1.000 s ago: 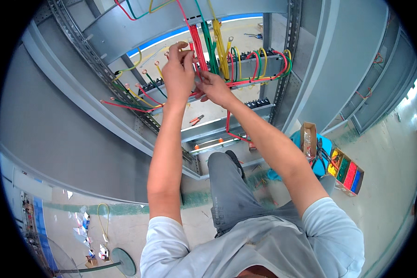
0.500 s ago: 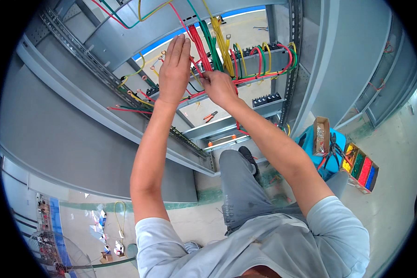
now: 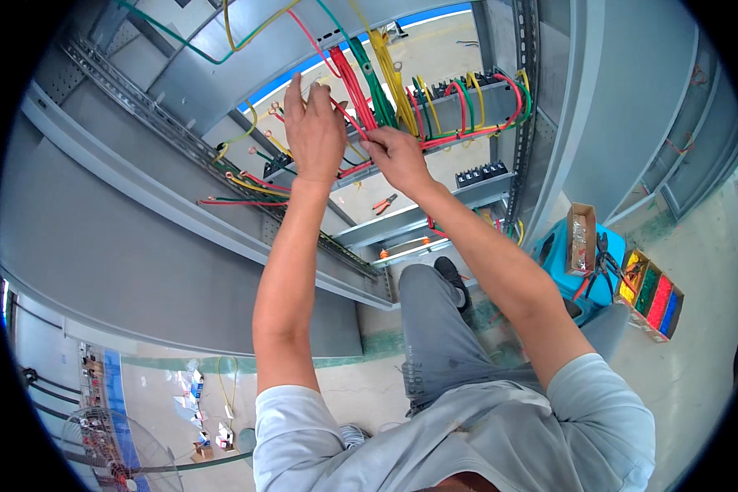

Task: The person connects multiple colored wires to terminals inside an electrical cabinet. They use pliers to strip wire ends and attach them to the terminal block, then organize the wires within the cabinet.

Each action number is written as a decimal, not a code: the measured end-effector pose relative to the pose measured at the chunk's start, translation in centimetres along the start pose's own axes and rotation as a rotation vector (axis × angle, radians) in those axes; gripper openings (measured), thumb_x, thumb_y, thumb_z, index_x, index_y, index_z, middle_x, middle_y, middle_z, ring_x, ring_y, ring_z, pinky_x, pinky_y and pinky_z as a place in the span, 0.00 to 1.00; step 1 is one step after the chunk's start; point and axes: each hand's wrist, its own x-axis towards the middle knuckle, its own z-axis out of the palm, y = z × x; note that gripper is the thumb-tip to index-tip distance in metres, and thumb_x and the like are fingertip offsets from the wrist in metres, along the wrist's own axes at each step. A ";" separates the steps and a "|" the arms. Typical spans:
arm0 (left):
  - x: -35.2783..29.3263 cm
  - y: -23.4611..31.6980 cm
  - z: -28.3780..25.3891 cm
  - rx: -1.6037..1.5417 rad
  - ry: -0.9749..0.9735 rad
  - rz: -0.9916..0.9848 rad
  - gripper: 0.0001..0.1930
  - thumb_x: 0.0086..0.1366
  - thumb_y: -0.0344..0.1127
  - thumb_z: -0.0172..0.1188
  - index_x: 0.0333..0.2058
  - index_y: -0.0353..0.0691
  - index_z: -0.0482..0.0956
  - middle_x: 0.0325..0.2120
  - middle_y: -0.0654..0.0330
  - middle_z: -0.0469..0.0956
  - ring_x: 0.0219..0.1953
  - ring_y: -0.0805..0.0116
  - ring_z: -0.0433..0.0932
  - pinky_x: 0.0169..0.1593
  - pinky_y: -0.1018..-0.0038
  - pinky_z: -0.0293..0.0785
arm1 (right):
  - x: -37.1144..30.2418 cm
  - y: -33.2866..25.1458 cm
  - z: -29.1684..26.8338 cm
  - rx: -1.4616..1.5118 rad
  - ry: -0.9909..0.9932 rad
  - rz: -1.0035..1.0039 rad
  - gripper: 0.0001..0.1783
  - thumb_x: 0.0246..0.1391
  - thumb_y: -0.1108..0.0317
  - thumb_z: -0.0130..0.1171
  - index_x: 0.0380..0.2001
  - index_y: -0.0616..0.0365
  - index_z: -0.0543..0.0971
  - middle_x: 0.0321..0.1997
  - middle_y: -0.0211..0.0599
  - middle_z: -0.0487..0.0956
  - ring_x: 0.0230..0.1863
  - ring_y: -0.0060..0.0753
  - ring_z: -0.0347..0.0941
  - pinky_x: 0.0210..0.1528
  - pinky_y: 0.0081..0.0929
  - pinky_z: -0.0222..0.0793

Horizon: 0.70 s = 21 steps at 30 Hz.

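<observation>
My left hand (image 3: pixel 316 139) is raised over the metal frame, one finger stretched out and the others bent around a red wire (image 3: pixel 346 116). Its thumb is out of sight under the palm. To its right, my right hand (image 3: pixel 398 157) pinches the same wire between thumb and fingertips, by the lower end of a red wire bundle (image 3: pixel 351 86). Beside that bundle hang a green wire bundle (image 3: pixel 372 86) and a yellow wire bundle (image 3: pixel 395 78). Several lugged wire ends (image 3: pixel 275 108) stick out left of my left hand.
Black terminal blocks (image 3: pixel 481 174) sit on the crossbars. Orange-handled pliers (image 3: pixel 384 204) lie beyond the frame. At right, a blue stool (image 3: pixel 558 275) carries a small carton (image 3: pixel 582 238) and black pliers (image 3: pixel 605 262); beside it is a box of coloured sleeves (image 3: pixel 653 297). A fan (image 3: pixel 119 447) stands lower left.
My left hand has gone from flat, joined fingers to bent, parted ones at the red wire. My right hand stays by the bundle. The whole view has shifted slightly.
</observation>
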 end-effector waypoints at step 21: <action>-1.0 -1.4 5.6 -0.403 -0.465 -0.236 0.17 0.69 0.33 0.58 0.54 0.38 0.70 0.41 0.51 0.87 0.44 0.47 0.84 0.69 0.47 0.55 | 0.2 1.4 0.8 0.030 0.058 -0.103 0.09 0.59 0.74 0.64 0.43 0.63 0.83 0.34 0.48 0.80 0.35 0.51 0.78 0.36 0.40 0.71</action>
